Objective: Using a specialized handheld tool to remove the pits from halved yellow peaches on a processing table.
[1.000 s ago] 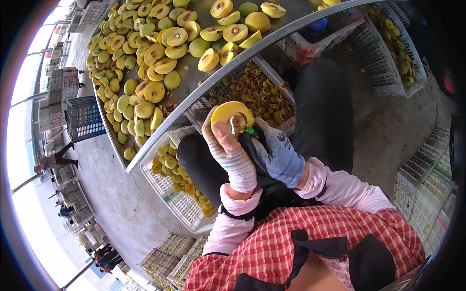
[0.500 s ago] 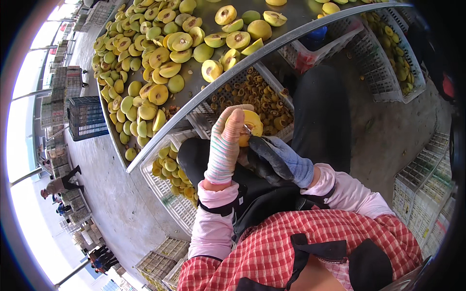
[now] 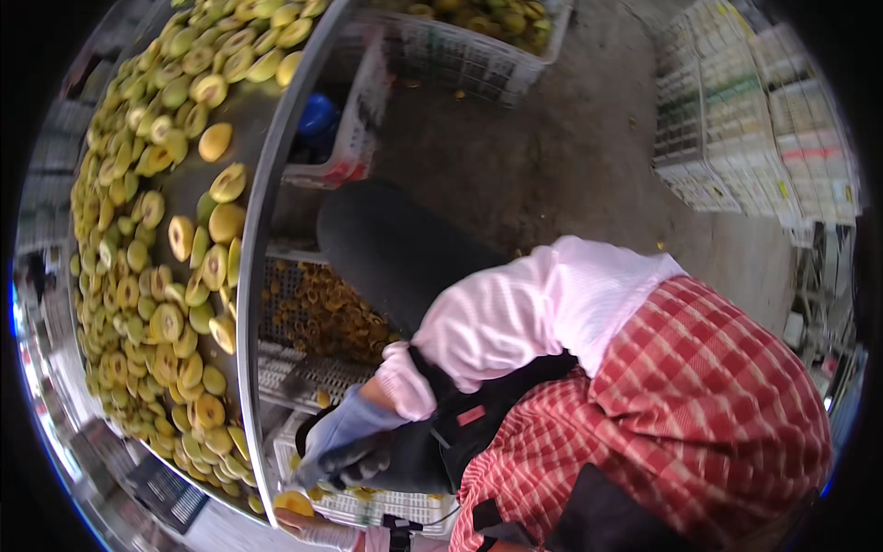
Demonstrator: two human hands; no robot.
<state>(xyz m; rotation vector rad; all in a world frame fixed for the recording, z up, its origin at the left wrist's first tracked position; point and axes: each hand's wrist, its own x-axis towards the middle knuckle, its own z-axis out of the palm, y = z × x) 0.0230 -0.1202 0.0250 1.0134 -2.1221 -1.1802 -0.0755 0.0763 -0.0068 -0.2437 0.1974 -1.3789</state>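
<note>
My left hand, in a pale striped glove, shows at the lower edge with its fingers round a yellow peach half. Just above it is my right hand, in a blue glove with dark grey fingers. Its fingers are curled and blurred, and what they hold is hidden. Both hands are close to the near corner of a metal-rimmed table. Many halved peaches with brown centres lie heaped there, some cut side up.
Below the table rim stands a crate of brown scooped-out pieces. A white crate with a blue object is beyond my knee, and another fruit-filled crate lies farther off. Stacked crates stand at the right.
The view has swung to the right, so the table now lies at the left. My hands have moved from over my lap to the lower left, beside the table's corner.
</note>
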